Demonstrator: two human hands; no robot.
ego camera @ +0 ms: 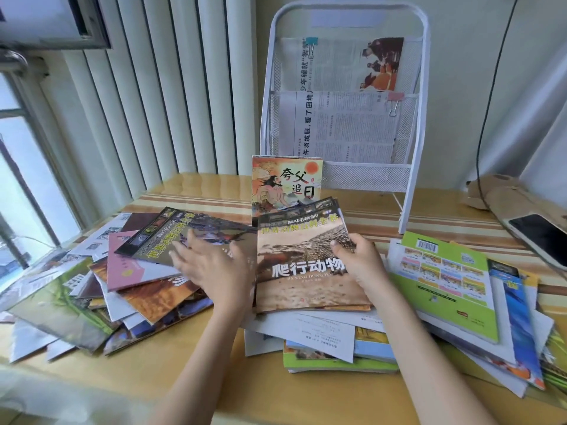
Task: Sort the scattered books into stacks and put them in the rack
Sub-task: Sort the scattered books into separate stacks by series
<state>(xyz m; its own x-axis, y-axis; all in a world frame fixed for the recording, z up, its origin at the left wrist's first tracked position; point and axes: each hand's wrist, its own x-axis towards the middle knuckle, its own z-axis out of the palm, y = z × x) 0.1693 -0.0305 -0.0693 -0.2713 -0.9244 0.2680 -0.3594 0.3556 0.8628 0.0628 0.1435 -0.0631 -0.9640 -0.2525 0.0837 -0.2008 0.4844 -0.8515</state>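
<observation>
Books lie scattered over the yellow striped wooden tabletop (196, 191) in three loose heaps, too overlapped to count: one fanned along the left edge, one under the hands at the front middle, one toward the right edge. One white wire-mesh rack (346, 118) stands upright at the back edge, with two clipped newspapers in its upper pockets. One picture book with an orange sun and black characters (287, 182) stands upright just in front of the rack's lower pocket. One green-bordered workbook with a barcode (445, 280) tops the right heap. One thin brown reptile book with white characters (306, 265) sits on the middle heap; the right hand (360, 259) grasps its right edge, thumb on the cover. The left hand (211, 265) is released, fingers spread flat on a dark encyclopedia book (184, 231) tilted atop the left heap. One black phone (540, 237) lies at the right edge.
</observation>
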